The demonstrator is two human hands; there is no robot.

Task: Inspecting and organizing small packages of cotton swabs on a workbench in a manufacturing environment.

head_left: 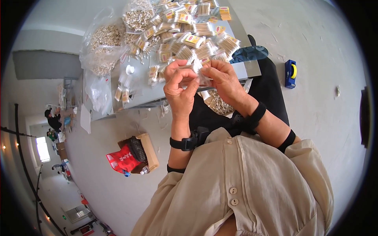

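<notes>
Both hands are raised over the near edge of the table, pinching a small clear plastic bag (201, 80) between them. My left hand (179, 88) grips one side of it with thumb and fingers curled. At its other side, the thumb and forefinger of my right hand (226, 82) are pressed together on the plastic. Whether the bag contains anything is hard to make out behind the fingers. Just beyond my hands lies a heap of packed cotton swabs (204, 51), many in clear bags with yellow labels.
Large clear bags of loose cotton swabs (105, 37) stand at the table's left. A small white bottle (129, 69) is near the front edge. On the floor are a cardboard box (149, 151) holding a red bag and a blue tape dispenser (290, 74). People work far left.
</notes>
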